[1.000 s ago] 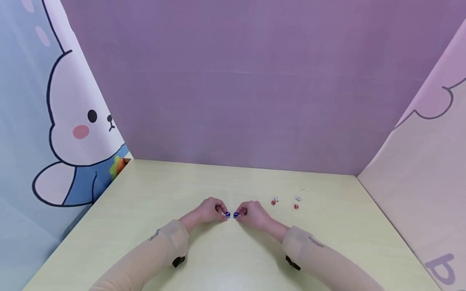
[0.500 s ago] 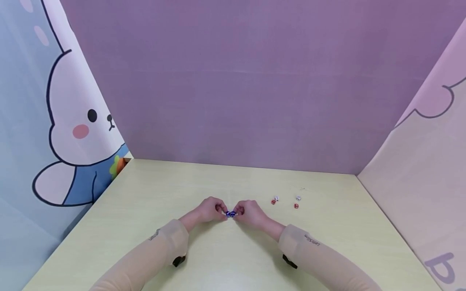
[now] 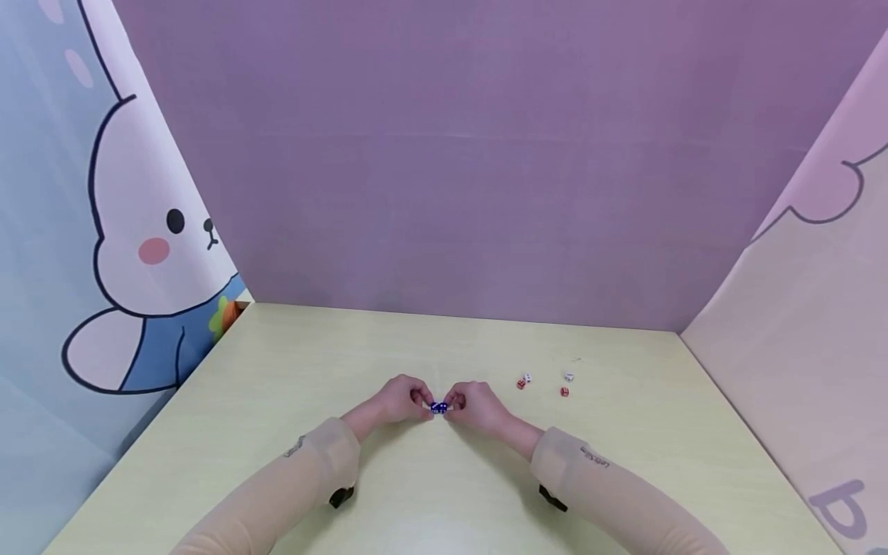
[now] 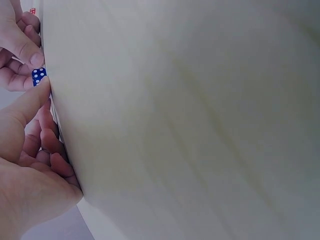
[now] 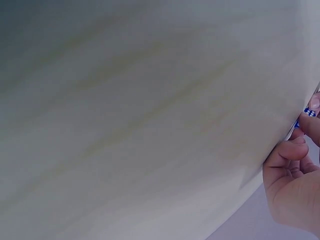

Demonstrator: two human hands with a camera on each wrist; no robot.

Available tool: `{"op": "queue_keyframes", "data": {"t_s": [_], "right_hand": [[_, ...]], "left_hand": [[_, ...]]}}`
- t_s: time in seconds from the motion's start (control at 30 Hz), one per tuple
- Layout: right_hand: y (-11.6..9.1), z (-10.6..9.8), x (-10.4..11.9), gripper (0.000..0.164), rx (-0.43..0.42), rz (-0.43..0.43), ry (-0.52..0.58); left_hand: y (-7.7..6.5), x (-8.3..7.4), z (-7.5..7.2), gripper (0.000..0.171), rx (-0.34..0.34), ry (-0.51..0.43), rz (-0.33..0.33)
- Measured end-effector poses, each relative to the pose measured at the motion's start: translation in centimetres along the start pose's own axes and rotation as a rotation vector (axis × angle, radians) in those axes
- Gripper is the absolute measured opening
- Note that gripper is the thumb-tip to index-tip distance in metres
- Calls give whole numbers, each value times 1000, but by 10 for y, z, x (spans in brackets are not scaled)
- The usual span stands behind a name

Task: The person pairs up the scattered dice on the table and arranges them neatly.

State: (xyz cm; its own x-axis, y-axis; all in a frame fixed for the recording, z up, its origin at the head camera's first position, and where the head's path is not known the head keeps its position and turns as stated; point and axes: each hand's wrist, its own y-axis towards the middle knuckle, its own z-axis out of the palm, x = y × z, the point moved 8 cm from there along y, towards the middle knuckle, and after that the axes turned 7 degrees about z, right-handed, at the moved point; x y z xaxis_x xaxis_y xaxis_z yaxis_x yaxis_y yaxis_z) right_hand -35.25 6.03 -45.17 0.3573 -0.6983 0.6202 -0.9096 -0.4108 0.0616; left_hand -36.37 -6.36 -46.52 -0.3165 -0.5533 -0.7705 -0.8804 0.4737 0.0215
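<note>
Two small blue dice with white dots stand side by side on the table, their faces touching, in the middle of the head view. My left hand (image 3: 401,399) pinches the left blue die (image 3: 435,408) between thumb and finger. From the other side, my right hand (image 3: 479,405) pinches the right blue die (image 3: 443,408) the same way. In the left wrist view a blue die (image 4: 38,75) shows between the two hands' fingertips. The right wrist view has blue dice (image 5: 310,112) at its right edge, partly covered by the fingers.
Right of my right hand, a red die (image 3: 521,384) and a white die (image 3: 527,378) lie close together. Farther right are another white die (image 3: 569,377) and a red die (image 3: 565,391). A purple backdrop (image 3: 444,169) rises behind the pale table (image 3: 444,493).
My right hand has moved left with its blue die, closing the small gap until the two blue dice touch. The left hand has stayed in place. Over the last half second little differs.
</note>
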Motion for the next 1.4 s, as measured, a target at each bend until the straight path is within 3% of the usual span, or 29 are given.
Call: {"op": "queue_keyframes", "data": {"t_s": [0.23, 0.43, 0.6, 0.93, 1.4], "right_hand": [[-8, -8, 0, 19, 4, 7, 63], [-20, -30, -12, 21, -6, 56, 105], [-27, -57, -30, 21, -60, 57, 66], [-31, -100, -83, 19, -158, 165, -5], [-21, -115, -112, 18, -198, 185, -71]], "left_hand": [[-1, -1, 0, 18, 2, -2, -2], [-1, 2, 1, 18, 5, 8, -12], [0, 4, 1, 18, 2, 2, -14], [1, 6, 0, 18, -3, -1, -12], [2, 5, 1, 18, -2, -8, -12]]}}
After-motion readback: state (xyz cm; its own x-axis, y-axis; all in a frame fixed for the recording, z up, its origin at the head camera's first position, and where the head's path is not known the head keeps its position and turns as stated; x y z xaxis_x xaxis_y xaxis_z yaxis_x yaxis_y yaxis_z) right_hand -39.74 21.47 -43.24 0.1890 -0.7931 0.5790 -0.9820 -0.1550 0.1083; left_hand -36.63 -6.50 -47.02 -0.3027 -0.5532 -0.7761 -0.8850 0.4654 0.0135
